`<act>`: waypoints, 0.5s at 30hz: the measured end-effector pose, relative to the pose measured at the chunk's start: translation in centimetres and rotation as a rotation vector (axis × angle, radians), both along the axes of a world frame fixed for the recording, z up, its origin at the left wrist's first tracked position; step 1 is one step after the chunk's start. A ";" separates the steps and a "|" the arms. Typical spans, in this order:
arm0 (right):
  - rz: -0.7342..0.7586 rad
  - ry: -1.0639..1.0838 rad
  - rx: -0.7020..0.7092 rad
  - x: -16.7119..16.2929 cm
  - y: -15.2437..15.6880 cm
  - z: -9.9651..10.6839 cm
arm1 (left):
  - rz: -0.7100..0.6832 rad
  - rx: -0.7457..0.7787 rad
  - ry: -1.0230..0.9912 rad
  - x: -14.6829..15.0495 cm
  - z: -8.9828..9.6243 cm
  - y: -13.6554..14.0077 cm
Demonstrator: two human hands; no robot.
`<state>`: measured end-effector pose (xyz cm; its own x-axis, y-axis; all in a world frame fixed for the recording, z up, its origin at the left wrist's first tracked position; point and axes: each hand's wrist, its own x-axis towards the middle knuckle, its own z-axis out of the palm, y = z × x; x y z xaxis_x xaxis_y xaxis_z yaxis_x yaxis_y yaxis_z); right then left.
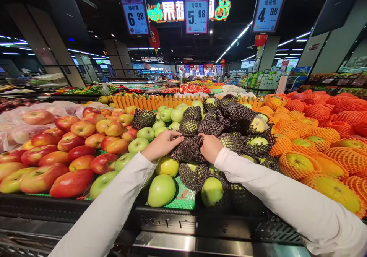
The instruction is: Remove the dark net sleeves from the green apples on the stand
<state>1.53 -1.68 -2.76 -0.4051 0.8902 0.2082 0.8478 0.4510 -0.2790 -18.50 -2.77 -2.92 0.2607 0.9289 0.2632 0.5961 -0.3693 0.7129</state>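
Over the green apples, my left hand point(163, 145) pinches the left upper edge of a black foam net point(187, 150) between thumb and fingers. My right hand point(210, 147) has its fingers closed on the right edge of the same net. Whatever lies inside this net is hard to make out. Around it are several netted green apples point(193, 176), some touching it. Bare green apples point(162, 191) sit in front and to the left, one of them yellowish point(168, 166). One green apple point(212, 192) shows half out of its black net at the front.
Red and yellow apples point(76, 146) fill the left side. Oranges in orange foam nets point(304, 161) are heaped at the right. A black crate rim point(172, 218) runs along the front, and a low orange fence point(140, 103) stands behind. Price screens point(196, 8) hang above.
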 end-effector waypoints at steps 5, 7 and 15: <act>0.013 0.106 0.029 0.1 0.0 -0.4 | -0.047 0.114 0.055 -0.2 0.3 -0.1; 0.035 0.227 0.016 0.1 0.1 -0.5 | -0.022 0.168 0.087 -0.3 0.4 -0.1; 0.047 0.485 -0.226 -0.4 0.7 -0.9 | -0.090 0.056 0.153 -0.3 0.9 -0.3</act>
<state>1.11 -0.95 -3.68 -0.3501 0.9179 0.1868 0.5777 0.3685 -0.7283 -18.85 -3.10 -2.06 0.3828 0.8850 0.2648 0.6586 -0.4625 0.5936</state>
